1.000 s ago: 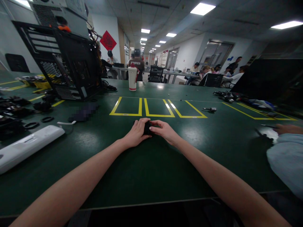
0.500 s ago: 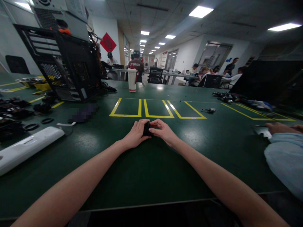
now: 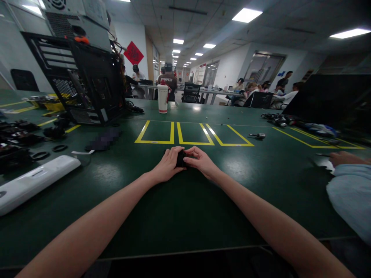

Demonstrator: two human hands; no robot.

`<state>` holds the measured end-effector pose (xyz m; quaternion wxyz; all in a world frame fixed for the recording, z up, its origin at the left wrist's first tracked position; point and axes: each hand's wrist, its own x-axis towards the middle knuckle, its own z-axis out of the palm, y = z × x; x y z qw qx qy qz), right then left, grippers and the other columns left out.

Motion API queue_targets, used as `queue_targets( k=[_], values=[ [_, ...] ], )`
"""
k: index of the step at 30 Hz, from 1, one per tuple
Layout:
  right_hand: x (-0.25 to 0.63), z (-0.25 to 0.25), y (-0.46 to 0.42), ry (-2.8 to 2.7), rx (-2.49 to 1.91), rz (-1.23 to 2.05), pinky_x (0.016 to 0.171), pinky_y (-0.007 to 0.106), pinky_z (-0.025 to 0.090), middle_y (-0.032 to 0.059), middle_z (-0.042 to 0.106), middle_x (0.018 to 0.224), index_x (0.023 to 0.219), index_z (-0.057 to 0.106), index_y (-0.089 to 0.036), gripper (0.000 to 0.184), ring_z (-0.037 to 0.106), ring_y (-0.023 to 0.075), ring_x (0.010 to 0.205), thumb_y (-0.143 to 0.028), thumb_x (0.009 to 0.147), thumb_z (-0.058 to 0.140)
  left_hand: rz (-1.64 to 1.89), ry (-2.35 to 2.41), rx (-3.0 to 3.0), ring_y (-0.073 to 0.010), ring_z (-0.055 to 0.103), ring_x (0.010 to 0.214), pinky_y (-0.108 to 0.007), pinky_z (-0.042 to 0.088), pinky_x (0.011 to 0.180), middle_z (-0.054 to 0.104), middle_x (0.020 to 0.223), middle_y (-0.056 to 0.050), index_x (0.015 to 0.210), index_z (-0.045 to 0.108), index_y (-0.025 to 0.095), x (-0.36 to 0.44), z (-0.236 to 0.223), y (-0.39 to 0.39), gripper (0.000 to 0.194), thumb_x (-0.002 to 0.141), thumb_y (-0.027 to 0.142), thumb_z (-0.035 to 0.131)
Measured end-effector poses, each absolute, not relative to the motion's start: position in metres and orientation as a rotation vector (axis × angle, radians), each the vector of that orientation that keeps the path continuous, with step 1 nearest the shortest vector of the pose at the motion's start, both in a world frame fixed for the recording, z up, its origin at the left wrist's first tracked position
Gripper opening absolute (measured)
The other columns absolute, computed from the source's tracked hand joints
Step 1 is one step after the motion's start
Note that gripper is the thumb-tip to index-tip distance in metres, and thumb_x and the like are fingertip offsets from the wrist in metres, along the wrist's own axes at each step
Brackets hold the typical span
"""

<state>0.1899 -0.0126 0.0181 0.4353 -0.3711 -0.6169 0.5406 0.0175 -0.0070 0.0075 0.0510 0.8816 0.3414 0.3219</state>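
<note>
Both my hands meet at the middle of the green table [image 3: 179, 208], just below three yellow-taped boxes [image 3: 191, 133]. My left hand [image 3: 167, 165] and my right hand [image 3: 202, 163] are both closed around a small black object [image 3: 181, 158] held between them; most of it is hidden by my fingers, so I cannot tell what it is. My forearms stretch forward from the near edge of the table.
A black open computer case [image 3: 84, 87] stands at the back left, with black parts and rings [image 3: 40, 155] beside it. A long white device [image 3: 34, 181] lies at the left. A white cup [image 3: 162, 98] stands farther back. A small tool [image 3: 257, 135] lies right. A co-worker's hand and light sleeve [image 3: 348, 185] rest at the right edge.
My hands stay together on the black object, with the right fingers shifting slightly on it. The co-worker's hand at the right has moved a little.
</note>
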Motion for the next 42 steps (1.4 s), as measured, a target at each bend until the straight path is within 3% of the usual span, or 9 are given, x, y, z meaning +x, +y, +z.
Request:
queue_targets(
  k=[6, 10, 18, 25, 30, 42],
  values=[
    [0.1921, 0.0190, -0.0108, -1.557, -0.932, 1.363, 0.088, 0.038, 0.040, 0.0042, 0.055, 0.102, 0.096, 0.053, -0.020, 0.036, 0.053, 0.0165, 0.095, -0.025, 0.062, 0.066, 0.988, 1.039, 2.680, -0.0252, 0.040, 0.104, -0.042, 0.036, 0.086, 0.036, 0.119, -0.010, 0.121, 0.023, 0.020, 0.0177, 0.0046, -0.0054, 0.061, 0.072, 0.029, 0.058],
    [0.1926, 0.0181, -0.0111, -1.580, -0.810, 1.368, 0.090, 0.037, 0.039, 0.0007, 0.054, 0.101, 0.090, 0.052, -0.021, 0.039, 0.054, 0.0146, 0.094, -0.017, 0.055, 0.070, 0.986, 1.046, 2.677, -0.0252, 0.040, 0.103, -0.042, 0.036, 0.086, 0.036, 0.118, -0.010, 0.121, 0.023, 0.019, 0.0180, 0.0034, -0.0048, 0.060, 0.073, 0.028, 0.058],
    [0.1910, 0.0183, -0.0133, -1.561, -0.911, 1.340, 0.075, 0.034, 0.046, 0.0021, 0.056, 0.094, 0.088, 0.051, -0.022, 0.027, 0.055, 0.0139, 0.083, -0.030, 0.066, 0.063, 0.979, 1.034, 2.678, -0.0255, 0.040, 0.104, -0.043, 0.036, 0.086, 0.036, 0.119, -0.010, 0.121, 0.022, 0.020, 0.0183, 0.0074, -0.0074, 0.060, 0.073, 0.029, 0.058],
    [0.1924, 0.0228, -0.0118, -1.570, -0.948, 1.374, 0.087, 0.037, 0.040, 0.0046, 0.055, 0.100, 0.095, 0.053, -0.019, 0.035, 0.053, 0.0161, 0.094, -0.025, 0.063, 0.065, 0.978, 1.043, 2.683, -0.0252, 0.040, 0.103, -0.042, 0.036, 0.086, 0.037, 0.118, -0.010, 0.121, 0.023, 0.020, 0.0181, 0.0076, -0.0076, 0.060, 0.073, 0.029, 0.058],
    [0.1945, 0.0249, -0.0144, -1.621, -0.867, 1.356, 0.085, 0.036, 0.042, 0.0007, 0.054, 0.094, 0.090, 0.051, -0.022, 0.039, 0.052, 0.0150, 0.094, -0.015, 0.056, 0.069, 0.969, 1.036, 2.690, -0.0257, 0.041, 0.103, -0.042, 0.037, 0.085, 0.037, 0.118, -0.011, 0.120, 0.023, 0.019, 0.0181, 0.0076, -0.0070, 0.058, 0.074, 0.028, 0.056],
    [0.1890, 0.0187, -0.0129, -1.498, -0.935, 1.387, 0.077, 0.034, 0.046, 0.0021, 0.053, 0.095, 0.091, 0.051, -0.023, 0.031, 0.053, 0.0151, 0.088, -0.029, 0.064, 0.065, 0.999, 1.013, 2.674, -0.0263, 0.041, 0.104, -0.043, 0.036, 0.087, 0.038, 0.117, -0.010, 0.120, 0.024, 0.020, 0.0187, 0.0095, -0.0084, 0.060, 0.072, 0.029, 0.058]
  ],
)
